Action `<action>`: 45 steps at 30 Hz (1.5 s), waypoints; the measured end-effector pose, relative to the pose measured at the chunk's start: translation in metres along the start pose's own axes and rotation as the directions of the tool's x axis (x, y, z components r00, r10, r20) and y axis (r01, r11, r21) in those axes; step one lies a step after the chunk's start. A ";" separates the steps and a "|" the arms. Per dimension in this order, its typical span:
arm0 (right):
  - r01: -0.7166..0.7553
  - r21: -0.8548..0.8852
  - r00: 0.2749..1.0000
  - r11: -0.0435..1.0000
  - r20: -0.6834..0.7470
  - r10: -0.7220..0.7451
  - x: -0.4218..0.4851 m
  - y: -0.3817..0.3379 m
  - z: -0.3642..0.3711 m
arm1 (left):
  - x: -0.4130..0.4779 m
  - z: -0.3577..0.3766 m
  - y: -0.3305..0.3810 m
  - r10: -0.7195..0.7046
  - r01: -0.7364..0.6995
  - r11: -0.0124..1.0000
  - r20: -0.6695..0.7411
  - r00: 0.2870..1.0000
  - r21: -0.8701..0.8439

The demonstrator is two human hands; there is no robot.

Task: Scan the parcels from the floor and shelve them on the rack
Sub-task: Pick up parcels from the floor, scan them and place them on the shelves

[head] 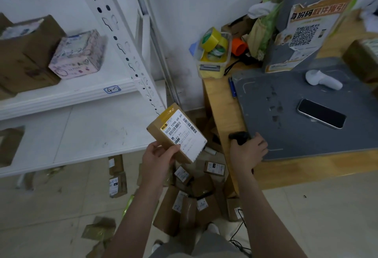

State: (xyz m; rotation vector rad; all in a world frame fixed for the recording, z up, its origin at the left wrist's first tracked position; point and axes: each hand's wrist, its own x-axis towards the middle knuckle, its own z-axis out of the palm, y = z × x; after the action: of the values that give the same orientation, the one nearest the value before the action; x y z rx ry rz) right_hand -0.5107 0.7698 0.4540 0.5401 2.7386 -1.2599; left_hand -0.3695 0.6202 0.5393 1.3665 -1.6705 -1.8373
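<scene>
My left hand [158, 158] grips a small brown parcel [177, 132] by its near corner, its white barcode label facing up. It is held in the air just right of the white rack [67, 98]. My right hand [248, 151] grips a black handheld scanner [239, 135] at the edge of the wooden desk, its head pointing left toward the parcel. A heap of brown parcels [194, 200] lies on the tiled floor below my hands.
The rack shelf marked 4-2 bears brown boxes [26, 53] and a pink box [78, 55]. On the wooden desk [306, 167] lie a grey mat [286, 118], a phone [321, 113], a white device [323, 80] and a tape tub [213, 53]. The scanner's cable [238, 231] trails on the floor.
</scene>
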 end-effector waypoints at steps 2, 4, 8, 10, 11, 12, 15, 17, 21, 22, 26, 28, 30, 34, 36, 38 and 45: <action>0.063 0.102 0.998 0.993 -0.011 -0.063 -0.015 -0.017 -0.004 | 0.000 -0.004 0.000 -0.002 0.002 1.000 -0.016 1.000 -0.004; 0.115 0.195 0.989 0.974 0.065 -0.129 -0.035 -0.039 -0.008 | 0.000 -0.010 0.002 -0.001 0.000 0.999 -0.027 1.000 -0.032; 0.164 0.356 0.910 0.920 0.305 -0.281 -0.080 -0.079 -0.006 | 0.001 -0.035 0.010 0.003 -0.008 0.993 -0.044 0.999 -0.114; 0.137 0.394 0.849 0.909 0.425 -0.313 -0.100 -0.092 -0.001 | -0.001 -0.055 0.013 0.023 -0.032 0.989 -0.060 0.998 -0.144; 0.129 0.406 0.815 0.905 0.477 -0.330 -0.110 -0.097 0.003 | -0.002 -0.066 0.014 0.036 -0.046 0.986 -0.063 0.997 -0.160; 0.117 0.424 0.774 0.898 0.527 -0.350 -0.120 -0.101 0.005 | -0.004 -0.079 0.014 0.046 -0.056 0.983 -0.061 0.997 -0.177; 0.063 0.435 0.641 0.898 0.672 -0.371 -0.153 -0.111 0.017 | -0.009 -0.122 0.013 0.065 -0.081 0.976 -0.083 0.994 -0.200; 0.055 0.417 0.574 0.907 0.730 -0.371 -0.177 -0.113 0.029 | -0.013 -0.154 0.009 0.084 -0.108 0.975 -0.128 0.988 -0.193; 0.079 0.417 0.466 0.905 0.788 -0.403 -0.238 -0.124 0.053 | -0.021 -0.226 0.000 0.086 -0.135 0.965 -0.216 0.973 -0.223; 0.085 0.420 0.438 0.904 0.799 -0.412 -0.255 -0.127 0.057 | -0.024 -0.245 -0.004 0.075 -0.136 0.961 -0.246 0.966 -0.240; 0.105 0.410 0.332 0.906 0.844 -0.421 -0.337 -0.137 0.080 | -0.035 -0.325 -0.021 0.019 -0.135 0.940 -0.347 0.938 -0.313; 0.085 0.393 0.269 0.916 0.876 -0.400 -0.379 -0.138 0.093 | -0.041 -0.365 -0.030 0.016 -0.145 0.932 -0.362 0.932 -0.331; 0.084 0.363 0.212 0.928 0.903 -0.373 -0.420 -0.138 0.107 | -0.046 -0.407 -0.040 0.010 -0.154 0.927 -0.387 0.922 -0.343; 0.070 0.309 0.104 0.948 0.943 -0.315 -0.497 -0.135 0.135 | -0.058 -0.486 -0.060 0.003 -0.186 0.916 -0.457 0.890 -0.356; 0.083 0.278 0.049 0.957 0.958 -0.283 -0.533 -0.132 0.147 | -0.068 -0.516 -0.071 -0.014 -0.196 0.910 -0.499 0.866 -0.365; 0.103 0.250 0.004 0.963 0.968 -0.252 -0.564 -0.129 0.156 | -0.080 -0.541 -0.083 -0.050 -0.200 0.898 -0.542 0.839 -0.393; 0.118 0.232 -0.165 0.966 0.963 -0.212 -0.637 -0.137 0.189 | -0.104 -0.604 -0.113 -0.163 -0.173 0.871 -0.603 0.781 -0.459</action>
State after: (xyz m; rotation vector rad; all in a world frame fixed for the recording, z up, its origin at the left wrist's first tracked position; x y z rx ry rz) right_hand 0.0236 0.3663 0.5652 -0.7031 1.2700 -0.9828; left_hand 0.1994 0.3666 0.5639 1.4921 -0.7836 -1.4107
